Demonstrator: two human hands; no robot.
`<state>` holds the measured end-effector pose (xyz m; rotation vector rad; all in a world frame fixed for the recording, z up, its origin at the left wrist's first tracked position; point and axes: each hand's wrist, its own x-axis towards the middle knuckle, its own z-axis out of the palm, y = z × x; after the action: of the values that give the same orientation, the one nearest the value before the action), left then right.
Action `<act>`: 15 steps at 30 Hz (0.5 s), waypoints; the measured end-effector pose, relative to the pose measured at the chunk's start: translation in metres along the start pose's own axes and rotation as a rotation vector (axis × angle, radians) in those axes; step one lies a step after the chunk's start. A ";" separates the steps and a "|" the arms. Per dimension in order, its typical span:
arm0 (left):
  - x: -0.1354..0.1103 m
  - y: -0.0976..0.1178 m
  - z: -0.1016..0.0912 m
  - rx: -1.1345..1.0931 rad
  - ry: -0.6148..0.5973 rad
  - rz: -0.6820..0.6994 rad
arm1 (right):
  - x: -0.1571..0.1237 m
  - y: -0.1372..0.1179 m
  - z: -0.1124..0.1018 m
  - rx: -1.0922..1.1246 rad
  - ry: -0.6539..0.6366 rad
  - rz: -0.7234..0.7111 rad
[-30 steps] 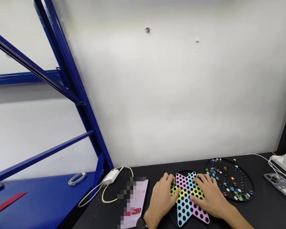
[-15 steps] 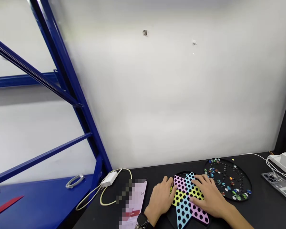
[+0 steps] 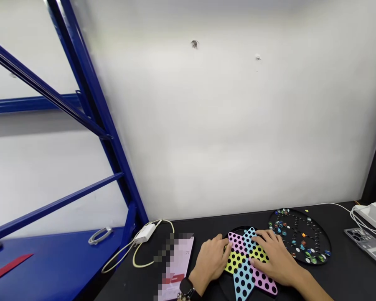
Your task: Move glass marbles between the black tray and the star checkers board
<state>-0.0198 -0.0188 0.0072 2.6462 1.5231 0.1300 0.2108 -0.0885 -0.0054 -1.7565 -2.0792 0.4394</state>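
A star-shaped Chinese checkers board (image 3: 242, 262) with pink, blue and yellow points and rows of black holes lies on the dark table, over a black round base (image 3: 223, 283) whose rim shows behind and beside it. My left hand (image 3: 210, 258) is closed at the board's left edge, thumb on top and fingers curled down by the yellow point. Across the right side lies my right hand (image 3: 277, 257), its fingers spread over the blue and yellow points and its thumb near the middle. The undersides of the fingers are hidden.
Right of the board stands a round black tray (image 3: 329, 238) with glass marbles. Farther right are a phone (image 3: 368, 246) and a white power strip (image 3: 374, 215) with cables. At left lie a pink-screened device (image 3: 181, 259), a white adapter (image 3: 145, 233) and a blue shelf frame (image 3: 113, 142).
The star board and my left hand have shifted slightly. The left fingers are drawn in a little more. My right hand stays in place, and the number on the pink screen goes from 20 to 21.
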 end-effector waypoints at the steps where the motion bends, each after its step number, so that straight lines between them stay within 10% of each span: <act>1: 0.000 0.000 0.000 0.000 0.001 -0.001 | 0.000 0.000 -0.001 -0.001 -0.003 -0.001; 15: 0.004 -0.004 -0.002 0.043 0.033 -0.013 | 0.000 0.001 0.001 0.043 0.022 0.006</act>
<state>-0.0215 -0.0133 0.0093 2.6792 1.5706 0.1419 0.2113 -0.0887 -0.0065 -1.7362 -2.0353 0.4610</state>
